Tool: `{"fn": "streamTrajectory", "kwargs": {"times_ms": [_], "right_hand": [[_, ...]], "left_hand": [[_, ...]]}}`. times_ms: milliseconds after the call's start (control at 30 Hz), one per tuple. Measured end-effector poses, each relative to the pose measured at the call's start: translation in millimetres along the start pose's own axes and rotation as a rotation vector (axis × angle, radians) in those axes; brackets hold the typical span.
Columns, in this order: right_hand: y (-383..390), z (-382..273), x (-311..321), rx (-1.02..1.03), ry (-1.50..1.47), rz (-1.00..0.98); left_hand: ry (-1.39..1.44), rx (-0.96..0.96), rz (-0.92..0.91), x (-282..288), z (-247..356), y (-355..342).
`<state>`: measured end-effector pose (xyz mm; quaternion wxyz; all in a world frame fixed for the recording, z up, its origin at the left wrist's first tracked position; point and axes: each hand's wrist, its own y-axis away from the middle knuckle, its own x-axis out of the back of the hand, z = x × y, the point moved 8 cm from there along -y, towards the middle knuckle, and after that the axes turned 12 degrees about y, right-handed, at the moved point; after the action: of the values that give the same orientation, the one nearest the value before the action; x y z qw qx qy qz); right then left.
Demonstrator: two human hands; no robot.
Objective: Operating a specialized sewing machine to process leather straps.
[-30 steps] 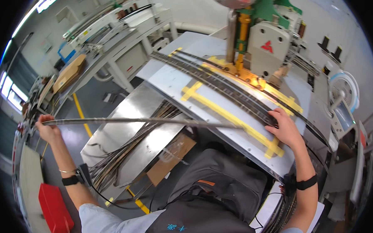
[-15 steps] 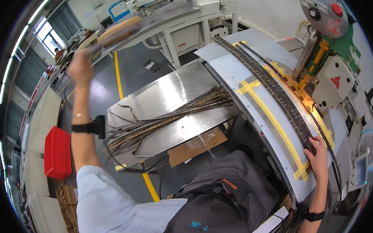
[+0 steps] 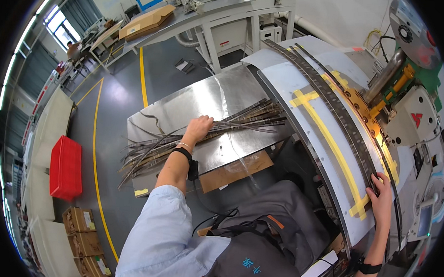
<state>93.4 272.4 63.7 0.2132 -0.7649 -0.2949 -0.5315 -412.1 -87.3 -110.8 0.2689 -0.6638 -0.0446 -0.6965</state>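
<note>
On the steel side table, a pile of long, thin dark strips lies in a loose bundle. My left hand is closed on one dark strip on top of that pile; it runs out to both sides of the hand. At the right, my right hand grips the near end of a long segmented dark strip, which curves across the white worktable. A narrower dark strip runs alongside it, under the brass-coloured press head. My fingers partly hide the held strip ends.
Yellow tape marks the white worktable. The green and grey press machine stands at the right. A red bin and stacked cartons are on the left. An open cardboard box lies on the far bench.
My left hand has come down from a raised position at the left onto the strip pile and closed on a strip. My right hand stays at the segmented strip's near end.
</note>
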Motion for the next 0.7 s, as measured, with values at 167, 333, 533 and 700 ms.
{"fn": "streamTrajectory", "kwargs": {"times_ms": [167, 333, 533, 700], "right_hand": [[2, 4, -1, 0.003, -0.012, 0.009], [1, 8, -4, -0.017, -0.023, -0.013], [5, 0, 2, 0.032, 0.013, 0.014], [7, 4, 5, 0.028, -0.024, 0.048]], "left_hand": [[0.039, -0.086, 0.037, 3, 17, -25], [0.049, 0.005, 0.198, 17, 12, -47], [0.198, 0.230, -0.169, -40, 34, -54], [0.283, 0.179, 0.156, -8, 55, -88]]}}
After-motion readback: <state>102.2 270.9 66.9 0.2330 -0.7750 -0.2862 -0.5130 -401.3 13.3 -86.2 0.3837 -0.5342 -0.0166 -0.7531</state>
